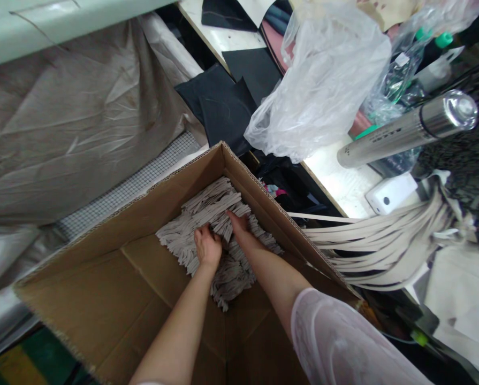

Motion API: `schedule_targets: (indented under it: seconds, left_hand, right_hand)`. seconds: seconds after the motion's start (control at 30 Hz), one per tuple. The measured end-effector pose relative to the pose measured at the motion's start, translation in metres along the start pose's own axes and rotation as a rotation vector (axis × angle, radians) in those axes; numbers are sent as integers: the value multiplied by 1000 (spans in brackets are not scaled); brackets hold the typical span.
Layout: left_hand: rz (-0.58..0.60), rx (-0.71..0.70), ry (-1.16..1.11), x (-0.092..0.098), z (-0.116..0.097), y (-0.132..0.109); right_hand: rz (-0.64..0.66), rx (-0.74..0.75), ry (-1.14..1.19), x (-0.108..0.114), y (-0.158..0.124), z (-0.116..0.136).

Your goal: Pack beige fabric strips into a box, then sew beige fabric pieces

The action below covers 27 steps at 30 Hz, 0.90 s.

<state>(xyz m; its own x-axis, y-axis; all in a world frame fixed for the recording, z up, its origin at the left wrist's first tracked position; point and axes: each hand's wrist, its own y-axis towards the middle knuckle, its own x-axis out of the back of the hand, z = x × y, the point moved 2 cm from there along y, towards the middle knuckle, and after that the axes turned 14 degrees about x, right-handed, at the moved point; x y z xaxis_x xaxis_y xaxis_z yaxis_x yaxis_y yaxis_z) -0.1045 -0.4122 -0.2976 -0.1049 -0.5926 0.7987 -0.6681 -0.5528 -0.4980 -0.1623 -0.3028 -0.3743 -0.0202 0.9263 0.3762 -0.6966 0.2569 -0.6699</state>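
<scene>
Deep inside a large cardboard box (143,299), both hands are at a pile of stacked beige-grey strips (179,235). My left hand (207,246) has its fingers curled round the near left side of a bundle of strips (222,223). On the bundle's right side, my right hand (239,227) grips it, with some fingers hidden behind the strips. More strips lie under and around both hands, layered against the box's far corner. Whether the strips are cloth or leather I cannot tell.
Right of the box, a worktable (327,184) bears a clear plastic bag (319,80), a steel thermos flask (408,131) and a white device (392,193). Long pale straps (375,251) hang beside the box wall. A grey-brown sheet (70,123) drapes at the left.
</scene>
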Motion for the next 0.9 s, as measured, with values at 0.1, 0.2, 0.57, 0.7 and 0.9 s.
schedule_targets:
  seconds: [0.1,0.2,0.57,0.7,0.9]
  left_hand:
    - [22,18,4,-2,-1,1]
    - [28,23,1,-1,-3,-1]
    - [48,-17,112,12,-10,11]
    - [34,4,179,16,-16,20]
    - [48,21,248,20,-19,28]
  right_hand:
    - [-63,-63,-75,-9,-1,7]
    - [-88,-110,-130,-16,3,11]
    - [-60,-73,-197,-12,-1,1]
    - [-54,-44,-201,-12,-2,-5]
    - [-59,-3,-201,-14,2,-9]
